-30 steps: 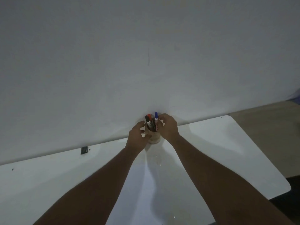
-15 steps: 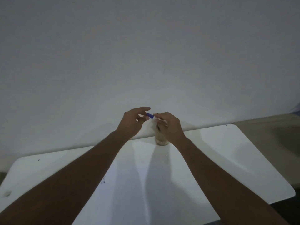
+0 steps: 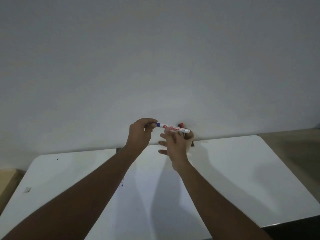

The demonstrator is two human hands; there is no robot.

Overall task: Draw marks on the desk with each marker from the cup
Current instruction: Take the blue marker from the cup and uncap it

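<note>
A white marker with a blue cap [image 3: 174, 128] lies level in the air above the desk's far edge. My left hand [image 3: 140, 134] pinches its blue cap end. My right hand [image 3: 174, 144] is just under the marker's barrel with its fingers spread apart, gripping nothing. Behind my right hand stands the tan cup [image 3: 190, 141] against the wall, partly hidden by that hand. A red marker and a dark marker [image 3: 181, 125] poke out of the cup. The white desk [image 3: 242, 170] spreads below both arms.
A few small dark marks [image 3: 122, 183] show on the desk beside my left forearm. A small scrap [image 3: 27, 189] lies near the left edge. A plain wall rises right behind the desk. Brown floor [image 3: 290, 148] shows to the right.
The blue-capped marker has come out of the cup and now lies level between my hands. My left hand has taken its cap end, and my right hand has opened its fingers. The view has shifted.
</note>
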